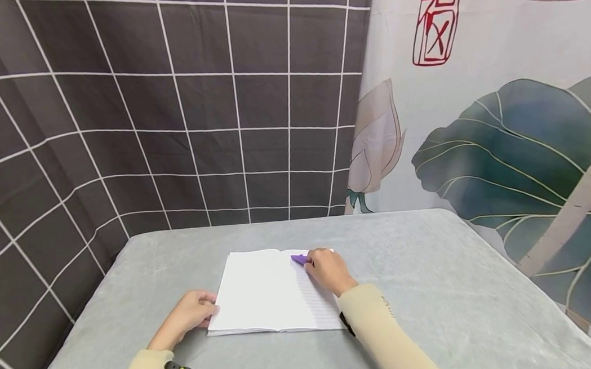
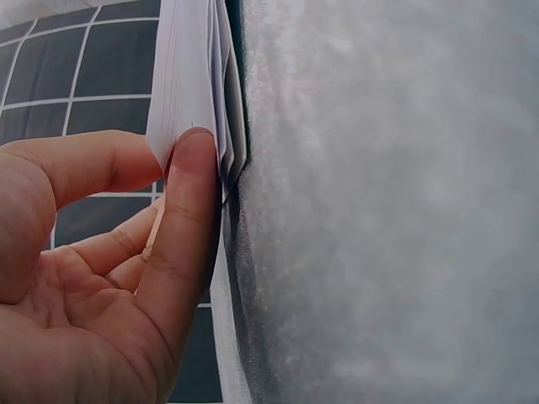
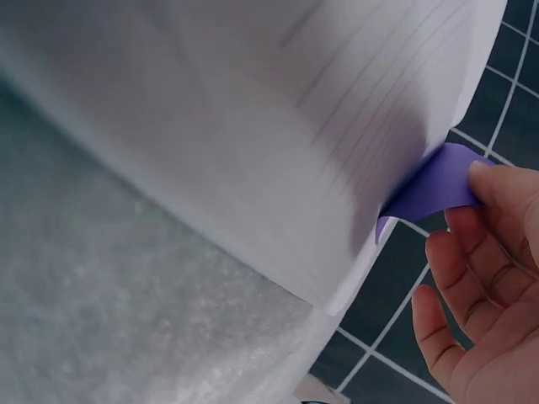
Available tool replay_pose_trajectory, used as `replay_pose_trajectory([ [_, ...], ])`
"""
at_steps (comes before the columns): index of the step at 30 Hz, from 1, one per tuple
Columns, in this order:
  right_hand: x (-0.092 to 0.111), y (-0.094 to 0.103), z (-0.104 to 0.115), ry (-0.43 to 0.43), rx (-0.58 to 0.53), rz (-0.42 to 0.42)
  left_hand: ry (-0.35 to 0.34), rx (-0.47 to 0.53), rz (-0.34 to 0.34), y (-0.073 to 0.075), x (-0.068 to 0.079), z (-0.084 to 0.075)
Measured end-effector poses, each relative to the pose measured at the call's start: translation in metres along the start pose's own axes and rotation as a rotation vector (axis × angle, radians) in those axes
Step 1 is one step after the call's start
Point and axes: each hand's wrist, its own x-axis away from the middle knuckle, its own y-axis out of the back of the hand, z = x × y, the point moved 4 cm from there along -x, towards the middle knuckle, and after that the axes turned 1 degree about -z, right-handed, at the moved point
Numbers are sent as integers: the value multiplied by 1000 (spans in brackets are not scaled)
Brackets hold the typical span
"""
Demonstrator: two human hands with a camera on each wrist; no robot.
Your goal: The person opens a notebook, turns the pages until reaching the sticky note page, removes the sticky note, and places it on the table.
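Note:
An open notebook (image 1: 261, 291) with white, faintly lined pages lies on the grey-covered table (image 1: 465, 304). At its left edge, my left hand (image 1: 191, 310) holds the near part of the pages between thumb and finger; the left wrist view shows several page edges (image 2: 226, 126) fanned a little apart there. My right hand (image 1: 329, 270) pinches a thin, bendy purple slip (image 3: 438, 183) between thumb and forefinger at the far part of the right page. The slip's free end lies against the page edge, curved, and its pinched end is hidden by the fingers.
A dark curtain (image 1: 204, 105) with white grid lines hangs behind and left of the table. To the right hangs a white cloth (image 1: 393, 43) printed with leaves and a flower bud. The tablecloth reaches well past the notebook on both sides.

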Motion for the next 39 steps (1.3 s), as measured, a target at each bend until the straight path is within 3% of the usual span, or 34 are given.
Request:
replay_pose_trajectory([
  [6,0,0,-13,-156,-165,32,-2,5,3,0,1,-1],
  [19,4,3,-33,-322,-394,-9,-7,12,8,0,1,0],
  [39,19,8,-87,-617,-598,-63,-3,-1,14,1,0,1],
])
